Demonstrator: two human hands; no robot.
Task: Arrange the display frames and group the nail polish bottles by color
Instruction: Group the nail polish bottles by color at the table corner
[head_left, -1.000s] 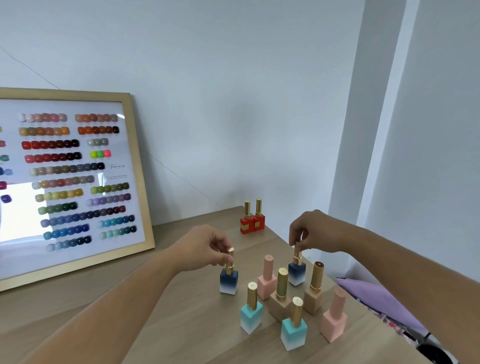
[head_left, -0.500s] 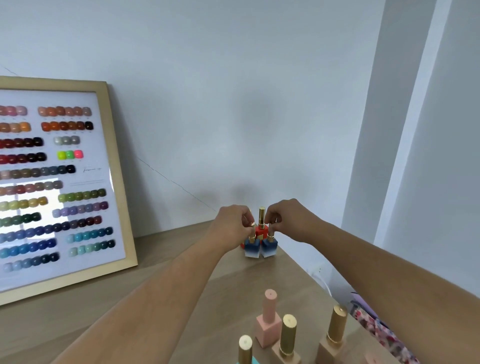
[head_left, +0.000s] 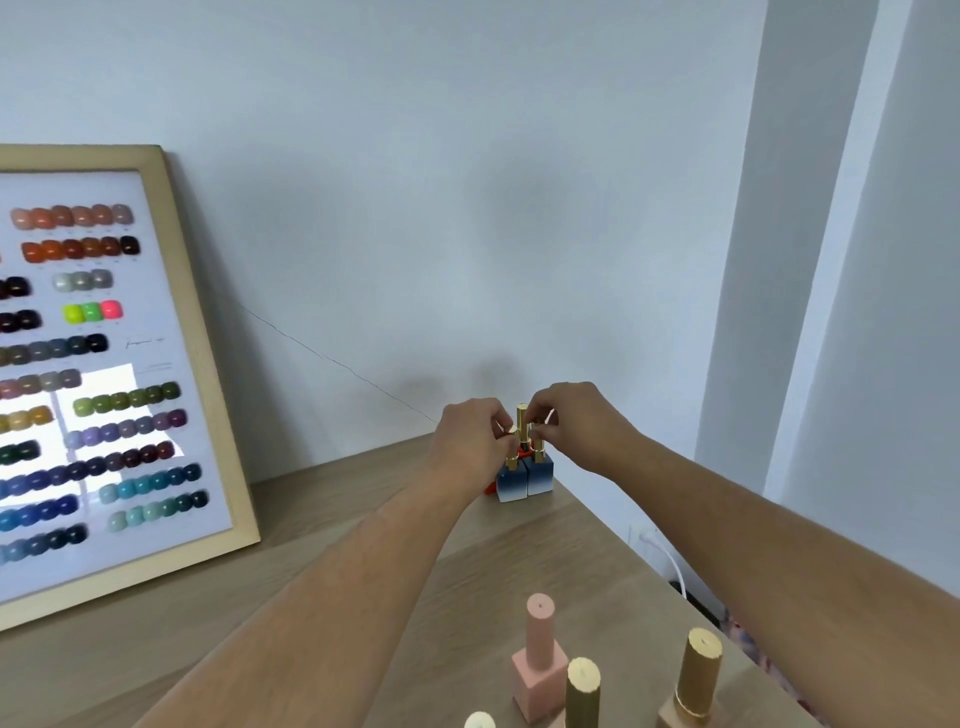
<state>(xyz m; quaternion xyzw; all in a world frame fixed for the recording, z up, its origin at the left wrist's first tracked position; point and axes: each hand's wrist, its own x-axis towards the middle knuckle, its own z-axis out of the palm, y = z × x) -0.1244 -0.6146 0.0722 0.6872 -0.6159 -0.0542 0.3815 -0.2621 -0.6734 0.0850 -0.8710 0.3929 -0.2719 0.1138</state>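
I am holding both hands out at the far corner of the table (head_left: 322, 613), each one pinching the gold cap of a navy-to-white bottle. A second ago these two bottles were standing back in the mixed cluster close to my body; now I am setting them down side by side, touching each other, directly in front of the red bottles (head_left: 523, 453), which are mostly hidden behind them. My left hand (head_left: 470, 441) is closing thumb and forefinger around the cap of the left blue bottle (head_left: 510, 480), and my right hand (head_left: 571, 423) is doing the same on the right blue bottle (head_left: 540, 475). Both bases seem to be resting on the wood, though I cannot tell for sure whether I am letting go yet.

I judge this means the dark blue pair is joining the sorted corner as the second colour group. The unsorted ones are sitting well behind my hands, near my elbows: a pink bottle (head_left: 537, 670), and beside it gold-capped bottles (head_left: 691, 686) whose bodies are cut off at the bottom edge, so I cannot name their colours here.

Far off to the left of my left arm, the display frame (head_left: 208, 364) of colour swatches is leaning against the wall.
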